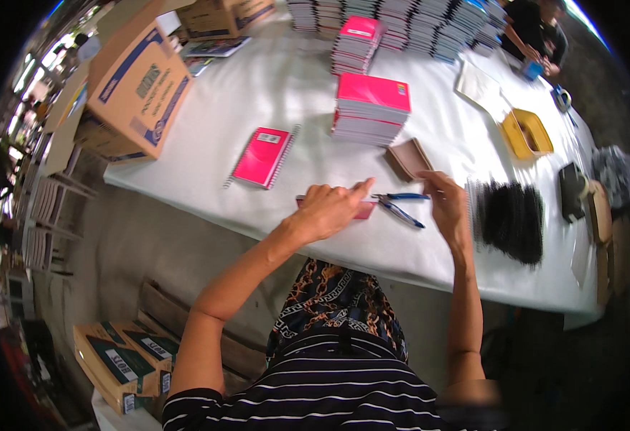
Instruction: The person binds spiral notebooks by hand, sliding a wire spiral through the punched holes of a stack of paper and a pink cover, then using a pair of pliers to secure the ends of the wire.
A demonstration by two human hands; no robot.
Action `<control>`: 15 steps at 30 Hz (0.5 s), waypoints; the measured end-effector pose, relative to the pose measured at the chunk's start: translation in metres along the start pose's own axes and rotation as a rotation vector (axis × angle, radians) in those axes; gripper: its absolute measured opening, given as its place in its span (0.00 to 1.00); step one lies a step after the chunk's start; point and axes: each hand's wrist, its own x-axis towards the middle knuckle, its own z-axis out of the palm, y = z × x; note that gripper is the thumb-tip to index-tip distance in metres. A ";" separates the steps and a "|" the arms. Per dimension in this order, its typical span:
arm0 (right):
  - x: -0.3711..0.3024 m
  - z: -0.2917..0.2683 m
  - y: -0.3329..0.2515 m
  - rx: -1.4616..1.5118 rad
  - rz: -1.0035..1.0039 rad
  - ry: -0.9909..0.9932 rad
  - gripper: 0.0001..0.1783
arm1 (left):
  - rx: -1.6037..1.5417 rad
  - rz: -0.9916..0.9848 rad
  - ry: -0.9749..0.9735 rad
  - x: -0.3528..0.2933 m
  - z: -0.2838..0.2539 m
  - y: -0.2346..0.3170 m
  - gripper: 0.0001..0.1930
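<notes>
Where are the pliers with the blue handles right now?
In the head view, the blue-handled pliers lie on the white table, right of centre, between the left hand and right hand, just below the small brown tray.

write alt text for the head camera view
A person's left hand covers part of a pink booklet on a white table; the right hand is near blue-handled pliers and a brown tray. Nearby are a pink spiral notebook and black coils.

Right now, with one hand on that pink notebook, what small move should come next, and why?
Probably bring the right hand to the blue-handled pliers: they lie between both hands, handles pointing toward its side, while the left hand rests on the pink notebook.
</notes>
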 end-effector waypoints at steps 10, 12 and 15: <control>-0.003 0.030 -0.017 0.219 0.019 -0.259 0.09 | 0.230 0.064 0.131 0.001 0.013 -0.003 0.27; -0.002 0.032 -0.018 0.233 -0.004 -0.287 0.07 | 0.263 0.097 0.193 0.000 0.016 -0.006 0.27; 0.002 0.028 -0.016 0.244 0.086 -0.453 0.06 | 0.185 0.085 0.168 0.001 0.013 -0.006 0.27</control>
